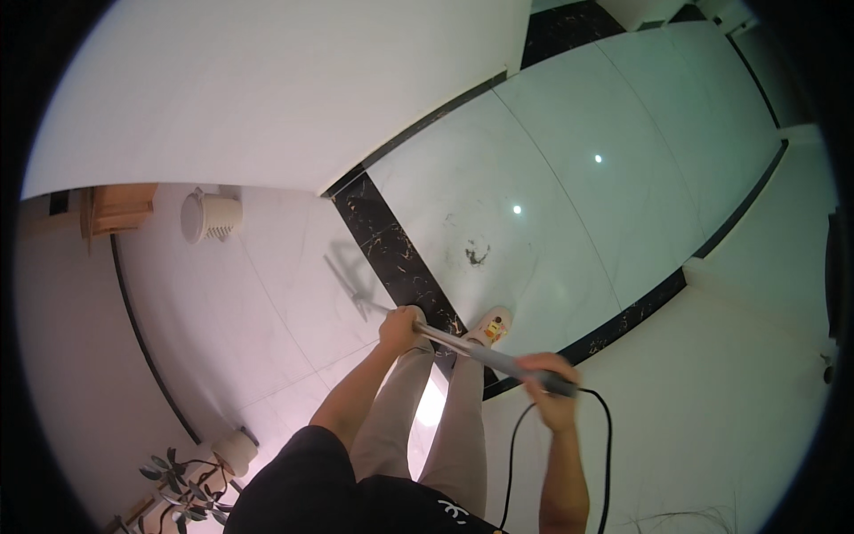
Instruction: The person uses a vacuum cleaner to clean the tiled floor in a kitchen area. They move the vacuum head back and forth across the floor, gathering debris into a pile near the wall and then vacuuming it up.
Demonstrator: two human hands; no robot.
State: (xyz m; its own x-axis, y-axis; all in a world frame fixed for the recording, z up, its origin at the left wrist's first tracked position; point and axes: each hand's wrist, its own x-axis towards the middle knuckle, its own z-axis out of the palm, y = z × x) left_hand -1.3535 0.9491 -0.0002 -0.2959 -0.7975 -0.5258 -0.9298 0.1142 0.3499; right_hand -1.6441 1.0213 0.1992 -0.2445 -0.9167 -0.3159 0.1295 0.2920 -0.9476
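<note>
Both my hands grip one long-handled floor tool, a flat mop or squeegee. My left hand (398,331) is closed around its metal pole (446,339), low on the shaft. Higher up, my right hand (552,392) wraps the grey handle sleeve (497,360) near its end; this hand is slightly blurred. The pale, narrow tool head (353,297) is over the white tiles left of my feet, too blurred to tell its exact kind. A dark smudge (476,253) marks the tiles beyond my shoes. A black cord (608,440) hangs by my right forearm.
A black marble strip (407,253) crosses the floor at my light-coloured shoes (494,326). White walls (300,87) flank the tiles. A cream plastic basket or bin (217,217) stands at left beside a wooden piece of furniture (123,208). A potted plant (190,490) is at lower left.
</note>
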